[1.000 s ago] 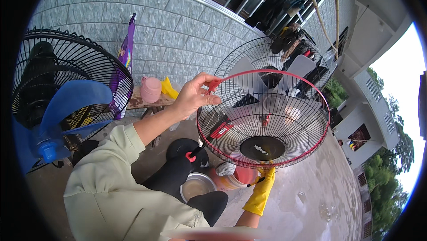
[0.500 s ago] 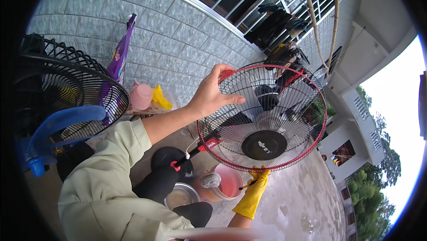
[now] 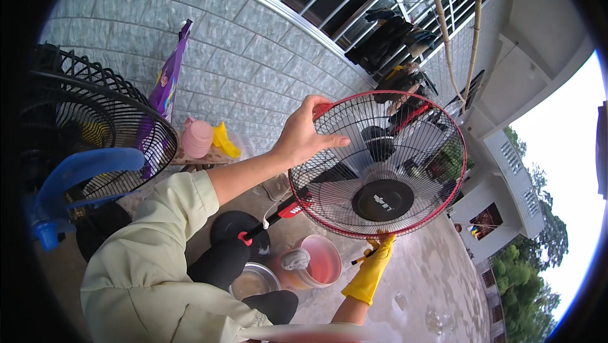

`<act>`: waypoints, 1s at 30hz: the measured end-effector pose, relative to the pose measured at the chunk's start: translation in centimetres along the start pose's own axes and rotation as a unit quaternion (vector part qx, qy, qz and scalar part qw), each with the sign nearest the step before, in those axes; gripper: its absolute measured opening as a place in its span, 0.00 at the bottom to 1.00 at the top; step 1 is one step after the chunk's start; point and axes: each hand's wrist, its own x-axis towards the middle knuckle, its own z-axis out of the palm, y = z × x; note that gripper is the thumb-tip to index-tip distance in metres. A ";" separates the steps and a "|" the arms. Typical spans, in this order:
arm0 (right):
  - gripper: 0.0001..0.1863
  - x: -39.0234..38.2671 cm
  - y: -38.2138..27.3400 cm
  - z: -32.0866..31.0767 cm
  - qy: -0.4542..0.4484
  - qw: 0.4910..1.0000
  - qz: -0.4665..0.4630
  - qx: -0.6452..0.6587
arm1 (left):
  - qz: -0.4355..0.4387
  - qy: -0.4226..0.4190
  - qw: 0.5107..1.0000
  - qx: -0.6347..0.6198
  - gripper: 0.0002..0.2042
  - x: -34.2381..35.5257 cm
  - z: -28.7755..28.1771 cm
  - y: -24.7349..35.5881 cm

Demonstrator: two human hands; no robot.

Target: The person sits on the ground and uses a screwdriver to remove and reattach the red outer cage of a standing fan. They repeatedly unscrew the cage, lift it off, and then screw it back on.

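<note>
A standing fan (image 3: 380, 165) with a round black wire guard and red rim leans in front of me, its dark round centre cap toward me. My bare left hand (image 3: 304, 131) grips the upper left of the rim, fingers curled over a red part there and thumb stretched across the wires. My right hand (image 3: 375, 267), in a yellow rubber glove, has its fingertips at the rim's bottom. From this glove sticks out a thin dark-tipped, orange-yellow tool (image 3: 363, 257), its kind unclear. The fan's black pole (image 3: 266, 224) runs down to a round base (image 3: 228, 232).
Below stand a pink bucket (image 3: 323, 264) with a grey cloth (image 3: 295, 259) at its rim and a metal basin (image 3: 253, 283). At left are another black fan guard (image 3: 142, 131), a blue object (image 3: 88, 165), a pink cup (image 3: 197, 138) and a purple bag (image 3: 166, 86) by the tiled wall.
The fan guard has shifted slightly to the right and up in the picture, and my gloved right hand has moved along with it. My left hand keeps its grip at the rim.
</note>
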 end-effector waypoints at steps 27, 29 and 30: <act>0.26 -1.0 -2.8 2.1 -0.061 0.997 -0.006 0.045 | 0.071 -0.007 0.987 0.147 0.39 -1.0 -0.9 2.1; 0.26 -1.2 -2.9 2.3 -0.045 0.999 0.016 0.014 | 0.068 -0.016 0.986 0.150 0.38 -1.0 -1.1 2.3; 0.26 -1.2 -2.9 2.7 -0.046 0.999 0.007 0.011 | 0.069 -0.015 0.984 0.162 0.37 -1.0 -1.2 2.6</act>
